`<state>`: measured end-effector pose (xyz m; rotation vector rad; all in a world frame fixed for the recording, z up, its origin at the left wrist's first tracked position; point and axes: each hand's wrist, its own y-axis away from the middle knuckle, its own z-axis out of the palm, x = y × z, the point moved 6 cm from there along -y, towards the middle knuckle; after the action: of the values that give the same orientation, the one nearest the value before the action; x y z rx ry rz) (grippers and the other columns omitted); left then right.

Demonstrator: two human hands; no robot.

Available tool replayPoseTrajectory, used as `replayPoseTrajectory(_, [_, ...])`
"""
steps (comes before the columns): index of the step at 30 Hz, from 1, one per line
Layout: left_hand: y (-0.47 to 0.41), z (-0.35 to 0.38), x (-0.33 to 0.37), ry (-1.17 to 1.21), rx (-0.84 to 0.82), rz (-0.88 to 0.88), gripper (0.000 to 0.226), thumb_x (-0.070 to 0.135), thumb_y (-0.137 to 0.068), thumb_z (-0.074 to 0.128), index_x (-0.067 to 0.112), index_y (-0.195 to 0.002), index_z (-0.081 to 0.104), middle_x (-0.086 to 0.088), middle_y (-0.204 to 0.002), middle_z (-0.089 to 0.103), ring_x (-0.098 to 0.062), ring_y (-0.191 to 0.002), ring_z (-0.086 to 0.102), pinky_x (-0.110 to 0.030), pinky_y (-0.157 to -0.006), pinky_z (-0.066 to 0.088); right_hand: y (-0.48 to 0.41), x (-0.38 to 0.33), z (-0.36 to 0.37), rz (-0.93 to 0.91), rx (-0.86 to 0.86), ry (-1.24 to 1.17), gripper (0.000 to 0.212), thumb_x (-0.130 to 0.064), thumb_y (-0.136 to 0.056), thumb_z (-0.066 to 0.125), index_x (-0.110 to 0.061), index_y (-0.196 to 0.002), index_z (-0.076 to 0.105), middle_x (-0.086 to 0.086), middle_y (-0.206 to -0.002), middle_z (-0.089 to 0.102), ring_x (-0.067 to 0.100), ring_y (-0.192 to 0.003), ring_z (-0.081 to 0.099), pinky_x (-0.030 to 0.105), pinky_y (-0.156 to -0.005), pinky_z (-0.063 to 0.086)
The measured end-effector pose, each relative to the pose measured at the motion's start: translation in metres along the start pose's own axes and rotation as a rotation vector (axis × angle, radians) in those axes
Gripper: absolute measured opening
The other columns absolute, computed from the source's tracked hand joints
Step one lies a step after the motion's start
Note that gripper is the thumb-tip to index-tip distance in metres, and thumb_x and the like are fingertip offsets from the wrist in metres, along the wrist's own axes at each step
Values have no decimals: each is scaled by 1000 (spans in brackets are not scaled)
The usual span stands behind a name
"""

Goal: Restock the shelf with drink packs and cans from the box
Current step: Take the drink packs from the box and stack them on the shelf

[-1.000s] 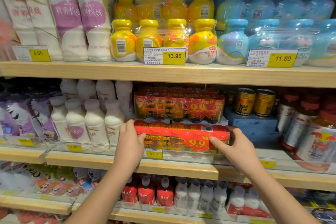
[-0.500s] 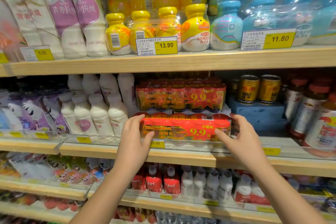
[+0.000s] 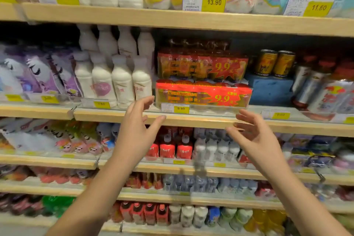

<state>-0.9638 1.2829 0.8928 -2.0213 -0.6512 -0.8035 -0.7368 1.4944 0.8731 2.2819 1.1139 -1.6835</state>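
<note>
The red drink pack point(image 3: 203, 94) lies on the shelf point(image 3: 191, 119), set at the front edge behind the clear price rail, directly above the 9.90 price tag point(image 3: 181, 109). Its printed face points outward, which keeps the 9.9 offer legible to a shopper. A second pack point(image 3: 201, 65) of the same product sits on top of it and slightly further back, so the two form a stepped stack.

Both hands hang in front of the shelf edge, below the pack and clear of it. The left hand point(image 3: 137, 130) is spread wide, fingers splayed, its fingertips near the lower left corner of the pack but not touching it. The right hand point(image 3: 252, 134) is likewise spread, palm turned inward, just below the lower right corner. Neither hand holds anything. The two palms face each other at roughly the width of the pack, which suggests a two-sided grip matched to its length.

White bottles point(image 3: 113, 80) stand immediately to the left of the pack, and a blue block point(image 3: 270, 90) carrying two gold cans point(image 3: 274, 63) stands to its right. The pack fills the gap between them.

The supply box is not in view. Judged from this layout, the placement step for this pack appears complete.
</note>
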Motion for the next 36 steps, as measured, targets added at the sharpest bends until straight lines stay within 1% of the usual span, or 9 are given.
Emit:
replayPoseTrajectory(6, [67, -9, -72, 44, -148, -108, 54, 44, -94, 66, 36, -144, 46, 24, -131, 45, 2, -118, 52, -13, -94, 42, 81, 38, 63, 121, -86, -19, 67, -56, -80, 74, -38, -141, 53, -19, -131, 64, 1, -118, 64, 37, -98, 55])
replayPoseTrajectory(10, [119, 7, -130, 65, -244, -242, 49, 38, -93, 70, 36, -137, 49, 14, -133, 51, 2, -122, 51, -32, -99, 52, 123, 92, 103, 268, -129, -60, 63, -55, -78, 79, -40, -135, 57, -16, -125, 69, 8, -116, 67, 47, -101, 54])
replayPoseTrajectory(13, [163, 30, -180, 31, -310, -350, 54, 37, -91, 73, 29, -140, 52, 7, -133, 55, -3, -119, 55, -37, -94, 55, 155, 145, 136, 364, -178, -56, 59, -52, -79, 80, -45, -133, 58, -18, -123, 69, 2, -114, 66, 40, -99, 54])
replayPoseTrajectory(17, [238, 73, -261, -64, -382, -464, 55, 39, -91, 72, 25, -141, 53, 10, -126, 57, 1, -113, 53, -11, -90, 45, 201, 237, 178, 482, -221, -18, 54, -50, -78, 79, -47, -127, 60, -24, -116, 70, -1, -107, 68, 31, -95, 54])
replayPoseTrajectory(20, [301, 119, -331, -57, -438, -580, 53, 37, -90, 74, 26, -138, 54, 11, -125, 58, 2, -112, 56, -10, -87, 48, 237, 323, 213, 564, -260, -7, 56, -58, -72, 76, -50, -125, 59, -33, -111, 68, -5, -102, 68, 22, -90, 52])
replayPoseTrajectory(23, [365, 166, -398, -71, -468, -665, 49, 39, -89, 73, 36, -134, 52, 25, -118, 54, 12, -106, 55, -3, -79, 44, 275, 413, 243, 653, -267, -6, 63, -60, -70, 78, -42, -128, 63, -20, -110, 72, 1, -105, 69, 25, -91, 53])
replayPoseTrajectory(26, [420, 208, -464, -91, -478, -718, 45, 39, -90, 73, 46, -126, 48, 36, -114, 49, 18, -105, 51, -5, -78, 40, 310, 499, 271, 694, -307, 11, 55, -42, -82, 82, -37, -132, 61, -13, -118, 70, 4, -108, 68, 32, -96, 54])
replayPoseTrajectory(32, [499, 283, -589, -91, -466, -780, 45, 41, -88, 75, 45, -125, 49, 48, -106, 51, 24, -103, 50, -13, -85, 44, 349, 649, 323, 689, -345, 90, 54, -42, -83, 80, -45, -131, 55, -21, -119, 65, -5, -104, 64, 22, -89, 50])
replayPoseTrajectory(36, [530, 324, -663, -156, -487, -766, 54, 45, -88, 73, 36, -135, 49, 33, -115, 53, 0, -115, 55, -27, -95, 48, 365, 734, 356, 651, -337, 145, 60, -40, -82, 82, -38, -136, 55, -24, -117, 62, -4, -110, 61, 22, -92, 48])
